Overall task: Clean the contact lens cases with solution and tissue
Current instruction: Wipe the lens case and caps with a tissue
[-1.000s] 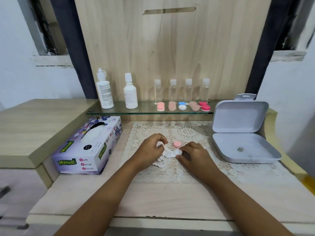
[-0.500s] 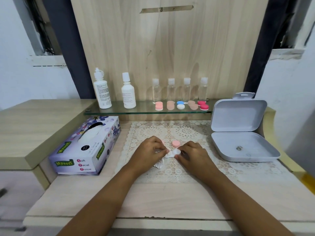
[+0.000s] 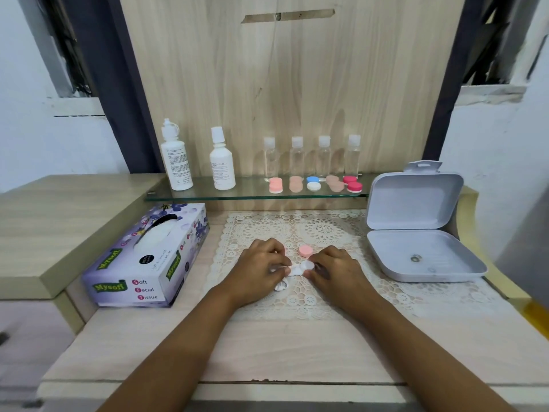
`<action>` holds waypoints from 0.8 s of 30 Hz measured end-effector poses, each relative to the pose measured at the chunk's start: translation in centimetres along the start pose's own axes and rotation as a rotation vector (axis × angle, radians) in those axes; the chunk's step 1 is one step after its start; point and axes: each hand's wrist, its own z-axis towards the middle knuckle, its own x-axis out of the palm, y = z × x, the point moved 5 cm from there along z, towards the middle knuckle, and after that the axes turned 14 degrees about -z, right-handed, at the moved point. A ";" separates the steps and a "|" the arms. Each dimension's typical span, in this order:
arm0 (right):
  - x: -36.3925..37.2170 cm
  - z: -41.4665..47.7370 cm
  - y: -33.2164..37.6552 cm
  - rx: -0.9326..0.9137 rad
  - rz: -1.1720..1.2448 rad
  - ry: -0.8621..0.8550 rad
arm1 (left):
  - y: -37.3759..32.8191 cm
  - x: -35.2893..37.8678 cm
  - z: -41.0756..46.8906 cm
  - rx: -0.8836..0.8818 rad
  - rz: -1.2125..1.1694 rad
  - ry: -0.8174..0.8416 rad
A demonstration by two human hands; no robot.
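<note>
Now mid-wipe: my left hand [image 3: 261,263] pinches tissue [image 3: 292,270], right hand [image 3: 334,270] pinches white case [image 3: 307,265], surface [image 3: 267,346] centre; pink cap [image 3: 305,250] off beside; shelf cases [image 3: 312,183] likely pending.

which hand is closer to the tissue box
Left. The left hand is just right of the tissue box; the right hand is farther right, nearer the open grey case.

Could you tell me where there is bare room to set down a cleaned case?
Free: the wooden desk front between the forearms; the lace mat between the right hand and grey box; the side top left of the tissue box. Crowded: the glass shelf, and around the left hand.
</note>
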 end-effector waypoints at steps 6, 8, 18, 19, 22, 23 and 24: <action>0.0 0.1 0.0 0.002 0.015 -0.006 | -0.1 0.2 -0.3 0.061 0.105 -0.010; 0.0 0.1 0.0 0.003 0.016 -0.008 | 0.0 0.2 -0.4 0.086 0.115 -0.015; 0.0 0.1 -0.1 0.000 0.010 -0.011 | -2.2 0.0 -0.4 0.246 0.526 -0.054; 0.0 0.0 -0.1 -0.002 0.010 -0.010 | -2.2 0.1 -0.4 0.253 0.527 -0.058; -0.1 0.0 0.0 -0.004 0.008 -0.011 | -1.9 0.1 -0.3 0.236 0.465 -0.054; -0.1 0.0 0.0 -0.003 0.006 -0.010 | -1.8 0.2 -0.3 0.223 0.439 -0.043; -0.1 0.0 0.0 -0.003 0.004 -0.009 | -1.7 0.3 -0.2 0.206 0.404 -0.029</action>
